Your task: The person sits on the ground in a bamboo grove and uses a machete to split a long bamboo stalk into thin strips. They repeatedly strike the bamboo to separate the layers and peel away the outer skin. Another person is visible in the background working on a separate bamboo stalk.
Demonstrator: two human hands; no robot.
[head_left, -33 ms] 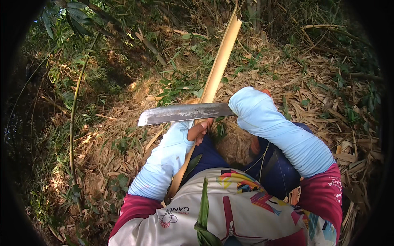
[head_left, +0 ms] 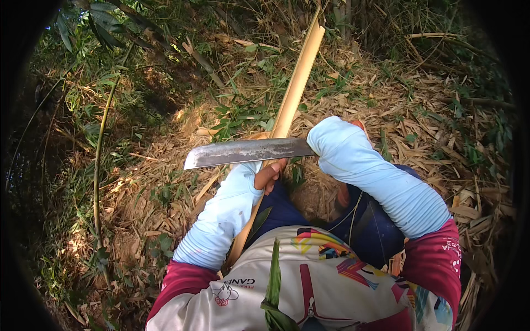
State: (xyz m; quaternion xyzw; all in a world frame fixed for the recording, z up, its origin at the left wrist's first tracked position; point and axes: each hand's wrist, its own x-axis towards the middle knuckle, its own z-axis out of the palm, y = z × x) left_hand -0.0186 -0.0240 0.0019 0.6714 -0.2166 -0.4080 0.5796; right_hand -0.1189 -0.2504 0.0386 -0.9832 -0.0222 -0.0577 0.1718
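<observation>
head view: person seated on ground covered in dry leaf litter [head_left: 441,127], looking down at own lap. left hand [head_left: 269,175] wrapped around a pale bamboo pole [head_left: 295,83], fingers closed on it just below the blade; pole runs diagonally from near the left hip up and away to the top centre of frame. right hand [head_left: 326,140] mostly hidden inside a light blue sleeve [head_left: 381,179], sits at the handle end of a machete [head_left: 245,151], handle itself not visible so grip can't be confirmed, looks like it's holding it. machete blade lies roughly horizontal, across the pole, tip pointing to the person's left, flat grey steel with dull patches, touching or just over the pole above the left hand. both forearms in light blue sleeves with maroon cuffs higher up. white patterned shirt [head_left: 309,281] at bottom edge, dark blue trousers [head_left: 287,212] under the pole. thin green stem [head_left: 99,160] standing at left, green weeds [head_left: 237,113] near the pole's middle.
</observation>
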